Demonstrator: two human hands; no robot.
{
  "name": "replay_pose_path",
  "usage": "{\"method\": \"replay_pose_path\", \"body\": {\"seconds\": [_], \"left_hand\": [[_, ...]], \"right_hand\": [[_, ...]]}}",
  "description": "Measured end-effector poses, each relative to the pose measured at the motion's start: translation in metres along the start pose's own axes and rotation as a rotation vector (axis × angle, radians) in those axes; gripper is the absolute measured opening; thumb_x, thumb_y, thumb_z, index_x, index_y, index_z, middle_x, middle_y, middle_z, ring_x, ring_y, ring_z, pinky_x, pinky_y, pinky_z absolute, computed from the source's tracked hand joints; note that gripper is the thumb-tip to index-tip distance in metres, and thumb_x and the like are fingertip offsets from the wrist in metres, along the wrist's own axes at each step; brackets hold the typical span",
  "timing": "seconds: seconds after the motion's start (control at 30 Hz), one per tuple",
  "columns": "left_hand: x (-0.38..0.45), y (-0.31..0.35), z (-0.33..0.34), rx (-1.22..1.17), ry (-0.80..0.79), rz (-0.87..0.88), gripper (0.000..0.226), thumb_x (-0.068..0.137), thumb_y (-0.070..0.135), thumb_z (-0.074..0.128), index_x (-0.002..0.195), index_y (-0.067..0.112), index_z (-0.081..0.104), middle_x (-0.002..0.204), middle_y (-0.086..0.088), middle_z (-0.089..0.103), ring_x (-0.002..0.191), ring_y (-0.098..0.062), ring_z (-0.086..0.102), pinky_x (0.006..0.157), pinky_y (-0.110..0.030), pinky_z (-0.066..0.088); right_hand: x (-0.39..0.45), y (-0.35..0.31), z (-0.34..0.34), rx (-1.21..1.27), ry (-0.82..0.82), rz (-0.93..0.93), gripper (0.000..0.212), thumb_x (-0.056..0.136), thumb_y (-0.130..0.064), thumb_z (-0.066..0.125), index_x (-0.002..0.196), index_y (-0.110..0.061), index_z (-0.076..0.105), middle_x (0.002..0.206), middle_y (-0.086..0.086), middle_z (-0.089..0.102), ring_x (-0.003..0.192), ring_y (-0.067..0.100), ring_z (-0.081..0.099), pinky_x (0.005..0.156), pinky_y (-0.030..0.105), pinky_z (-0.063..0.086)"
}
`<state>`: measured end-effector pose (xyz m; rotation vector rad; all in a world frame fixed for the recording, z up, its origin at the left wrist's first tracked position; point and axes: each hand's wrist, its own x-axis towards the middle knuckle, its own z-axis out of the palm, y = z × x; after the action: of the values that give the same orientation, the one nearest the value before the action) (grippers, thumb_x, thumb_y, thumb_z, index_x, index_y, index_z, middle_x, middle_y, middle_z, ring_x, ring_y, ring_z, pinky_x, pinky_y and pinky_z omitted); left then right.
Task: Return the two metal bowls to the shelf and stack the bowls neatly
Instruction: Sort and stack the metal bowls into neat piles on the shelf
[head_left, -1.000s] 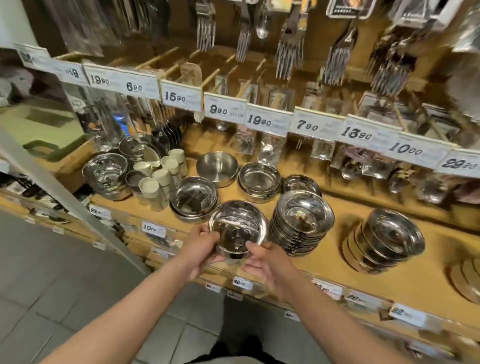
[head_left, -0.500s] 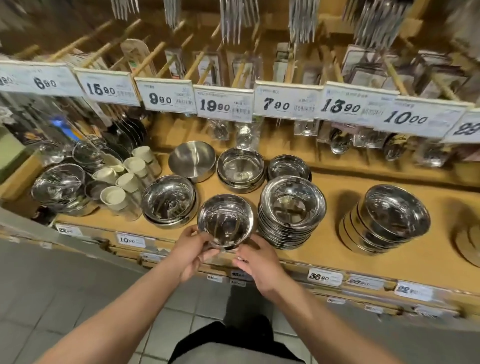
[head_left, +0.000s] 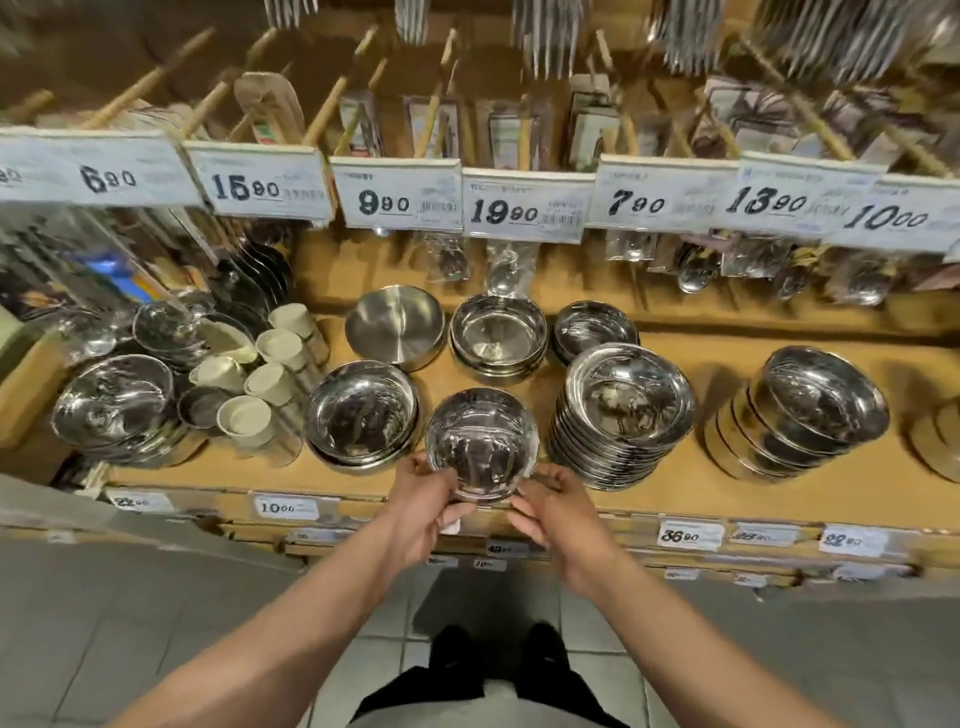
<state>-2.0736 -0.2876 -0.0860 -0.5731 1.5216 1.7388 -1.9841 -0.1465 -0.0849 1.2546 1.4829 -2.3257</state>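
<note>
At the far left of the wooden shelf (head_left: 675, 488) sits a wide steel bowl (head_left: 111, 402), with a cluster of cream cups (head_left: 270, 384) just beside it. Next comes a short stack of shiny bowls (head_left: 362, 415), and behind it a brushed metal bowl (head_left: 395, 325) tipped toward the viewer. At the shelf's front edge, the left hand (head_left: 423, 501) curls its fingers round the left rim of the metal bowls (head_left: 480, 447); they look like two nested together, though the glare makes that hard to confirm. The right hand (head_left: 553, 506) touches the lower right of the same bowls with fingers loosely bent, seemingly steadying rather than clasping. Just beside them rises a tall stack of bowls (head_left: 623, 415), and well apart to the right leans another stack (head_left: 800, 415). Price tags (head_left: 397, 200) hang in a row above.
</note>
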Motion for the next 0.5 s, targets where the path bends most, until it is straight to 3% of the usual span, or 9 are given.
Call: {"method": "replay_pose_path", "body": {"seconds": [0.17,0.27,0.37,0.43,0.5], "left_hand": [[0.0028,0.0033,0.0001,0.016,-0.008,-0.016,0.032,0.095,-0.008,0.056,0.114,0.014,0.042,0.104,-0.022,0.068,0.066,-0.022,0.076,0.052,-0.028,0.06],[0.0024,0.0027,0.0051,0.041,-0.024,-0.016,0.023,0.095,-0.005,0.059,0.108,0.009,0.046,0.101,-0.019,0.068,0.072,-0.022,0.075,0.055,-0.028,0.06],[0.0001,0.004,0.0065,0.048,-0.054,-0.007,0.023,0.095,-0.002,0.062,0.112,0.007,0.05,0.111,-0.016,0.068,0.092,-0.023,0.071,0.061,-0.03,0.062],[0.0007,0.0063,0.0041,0.101,-0.088,0.002,0.025,0.097,0.002,0.062,0.118,0.009,0.05,0.118,-0.011,0.066,0.104,-0.023,0.068,0.075,-0.037,0.064],[-0.0008,0.0098,0.0025,0.142,-0.112,-0.001,0.022,0.098,0.006,0.061,0.116,0.012,0.051,0.113,-0.004,0.065,0.103,-0.017,0.065,0.093,-0.042,0.059]], "right_hand": [[-0.0034,0.001,0.0008,0.008,-0.006,-0.036,0.012,0.099,-0.006,0.062,0.11,-0.007,0.06,0.092,0.006,0.067,0.082,0.014,0.063,0.065,0.02,0.059],[-0.0057,-0.0004,0.0014,0.029,0.011,-0.046,0.01,0.099,-0.003,0.059,0.109,-0.004,0.059,0.095,0.014,0.062,0.083,0.024,0.052,0.067,0.025,0.049],[-0.0062,-0.0019,0.004,0.033,0.008,-0.054,0.013,0.098,-0.002,0.059,0.11,-0.007,0.062,0.101,0.012,0.071,0.091,0.027,0.058,0.071,0.024,0.053],[-0.0056,-0.0019,0.0051,0.05,0.007,-0.061,0.019,0.098,-0.002,0.06,0.115,-0.009,0.064,0.104,0.01,0.074,0.096,0.025,0.063,0.08,0.026,0.055],[-0.0041,-0.0017,0.0054,0.077,-0.009,-0.075,0.023,0.097,0.0,0.06,0.116,-0.011,0.065,0.108,0.012,0.075,0.099,0.026,0.064,0.089,0.03,0.054]]}}
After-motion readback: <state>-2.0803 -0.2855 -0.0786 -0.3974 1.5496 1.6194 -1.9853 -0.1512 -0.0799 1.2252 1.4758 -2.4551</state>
